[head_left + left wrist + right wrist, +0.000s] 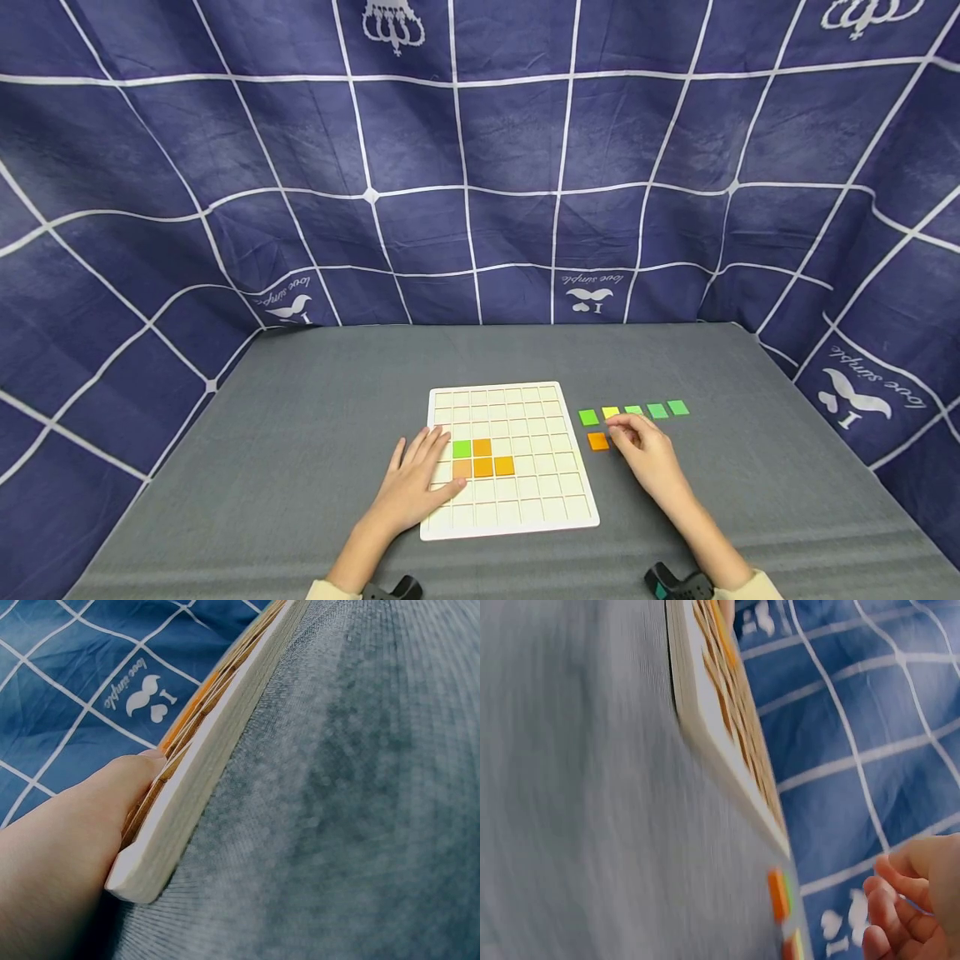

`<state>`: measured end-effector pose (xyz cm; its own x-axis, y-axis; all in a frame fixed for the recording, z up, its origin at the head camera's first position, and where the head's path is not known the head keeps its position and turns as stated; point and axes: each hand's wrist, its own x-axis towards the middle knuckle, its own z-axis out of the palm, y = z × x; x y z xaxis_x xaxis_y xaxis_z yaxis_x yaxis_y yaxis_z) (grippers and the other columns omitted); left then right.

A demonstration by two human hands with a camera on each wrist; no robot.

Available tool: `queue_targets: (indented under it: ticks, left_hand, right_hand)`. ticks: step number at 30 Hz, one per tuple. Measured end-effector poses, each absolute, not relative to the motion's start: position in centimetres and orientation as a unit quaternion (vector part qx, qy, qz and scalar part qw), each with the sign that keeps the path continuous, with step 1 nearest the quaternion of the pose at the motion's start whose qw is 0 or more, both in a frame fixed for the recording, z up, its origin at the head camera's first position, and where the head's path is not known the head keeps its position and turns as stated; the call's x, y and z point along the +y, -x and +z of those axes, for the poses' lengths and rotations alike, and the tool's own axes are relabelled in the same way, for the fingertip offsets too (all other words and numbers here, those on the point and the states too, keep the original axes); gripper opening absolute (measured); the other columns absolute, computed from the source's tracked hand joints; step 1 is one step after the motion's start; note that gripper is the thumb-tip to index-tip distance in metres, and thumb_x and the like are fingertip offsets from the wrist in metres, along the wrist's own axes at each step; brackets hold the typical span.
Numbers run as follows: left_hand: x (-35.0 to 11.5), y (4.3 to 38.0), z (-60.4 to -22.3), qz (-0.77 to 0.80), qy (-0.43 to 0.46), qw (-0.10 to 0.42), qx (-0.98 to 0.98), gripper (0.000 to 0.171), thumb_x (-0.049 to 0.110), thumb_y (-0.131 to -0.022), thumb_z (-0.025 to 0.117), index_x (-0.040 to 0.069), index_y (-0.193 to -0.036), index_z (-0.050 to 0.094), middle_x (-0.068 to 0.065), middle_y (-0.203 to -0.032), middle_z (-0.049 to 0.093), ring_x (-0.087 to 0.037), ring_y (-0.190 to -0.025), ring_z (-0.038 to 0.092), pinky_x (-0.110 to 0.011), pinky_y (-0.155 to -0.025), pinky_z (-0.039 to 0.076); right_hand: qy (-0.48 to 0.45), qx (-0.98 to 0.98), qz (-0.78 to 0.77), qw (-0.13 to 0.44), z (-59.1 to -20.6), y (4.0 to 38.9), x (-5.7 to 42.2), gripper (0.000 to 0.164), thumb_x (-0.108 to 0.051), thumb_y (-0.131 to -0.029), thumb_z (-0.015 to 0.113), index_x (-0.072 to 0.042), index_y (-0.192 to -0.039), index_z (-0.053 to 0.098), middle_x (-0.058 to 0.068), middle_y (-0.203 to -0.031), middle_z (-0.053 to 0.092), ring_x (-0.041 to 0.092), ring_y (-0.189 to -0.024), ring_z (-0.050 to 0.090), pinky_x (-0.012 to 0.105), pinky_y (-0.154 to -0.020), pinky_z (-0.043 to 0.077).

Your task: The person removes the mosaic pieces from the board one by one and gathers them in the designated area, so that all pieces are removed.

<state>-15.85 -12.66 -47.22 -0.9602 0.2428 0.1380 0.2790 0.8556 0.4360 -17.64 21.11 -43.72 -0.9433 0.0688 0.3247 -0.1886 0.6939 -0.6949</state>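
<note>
A white grid board (517,512) lies on the grey cloth. Near its left side it carries a green tile (461,449) and several orange tiles (504,466). My left hand (412,483) rests on the board's left edge with fingers spread, thumb beside the lower tiles; the left wrist view shows the thumb (120,784) against the board's edge (202,772). To the right of the board, my right hand (651,457) hovers over loose tiles with loosely bent fingers. The right wrist view shows no tile in its fingers (885,907). Its palm side is hidden from the head view.
Right of the board lie a green tile (588,417), a yellow tile (611,412), several other greenish tiles (678,407) and an orange tile (597,442). Behind the grey tabletop (337,375) hangs a blue checked curtain (510,233).
</note>
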Motion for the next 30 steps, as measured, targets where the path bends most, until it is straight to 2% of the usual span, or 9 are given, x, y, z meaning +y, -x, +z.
queue_targets:
  ticks: [6, 11, 18, 30]
  left_hand:
    - [-12.7, 15.8, -47.1, -0.236, 0.136, 0.038, -0.961, 0.078, 0.063, -0.080, 0.049, 0.015, -0.141, 0.035, -0.002, -0.149, 0.030, -0.022, -0.139, 0.022, -0.052, -0.112, 0.006]
    - [-12.7, 15.8, -47.0, -0.233, 0.137, 0.041, -0.962, 0.078, 0.062, -0.080, 0.049, 0.015, -0.141, 0.035, -0.002, -0.148, 0.031, -0.022, -0.139, 0.023, -0.052, -0.112, 0.007]
    - [-12.7, 15.9, -47.0, -0.228, 0.134, 0.041, -0.963, 0.078, 0.063, -0.080, 0.049, 0.016, -0.141, 0.035, -0.002, -0.149, 0.031, -0.022, -0.139, 0.022, -0.052, -0.112, 0.007]
    - [-12.7, 15.8, -47.1, -0.229, 0.133, 0.043, -0.963, 0.078, 0.063, -0.080, 0.049, 0.015, -0.140, 0.037, -0.002, -0.148, 0.032, -0.023, -0.139, 0.023, -0.052, -0.112, 0.007]
  right_hand:
    - [-0.074, -0.898, 0.415, 0.128, -43.5, 16.6, 17.9, 0.012, -0.007, -0.083, 0.062, -0.009, -0.093, 0.068, -0.004, -0.076, 0.054, -0.001, -0.063, 0.042, 0.016, -0.056, 0.039]
    - [-0.091, -0.901, 0.415, 0.092, -43.5, 16.3, 15.3, 0.012, -0.008, -0.083, 0.062, -0.014, -0.092, 0.068, -0.007, -0.077, 0.053, -0.001, -0.065, 0.043, 0.015, -0.057, 0.039]
    - [-0.133, -0.890, 0.428, 0.085, -43.3, 16.7, 11.0, 0.010, -0.010, -0.083, 0.063, -0.013, -0.091, 0.069, -0.012, -0.073, 0.051, 0.000, -0.065, 0.045, 0.015, -0.059, 0.041]
    - [-0.163, -0.897, 0.406, 0.068, -44.9, 18.9, 7.1, 0.014, -0.014, -0.085, 0.062, -0.010, -0.097, 0.067, -0.004, -0.086, 0.057, 0.003, -0.072, 0.050, 0.017, -0.063, 0.045]
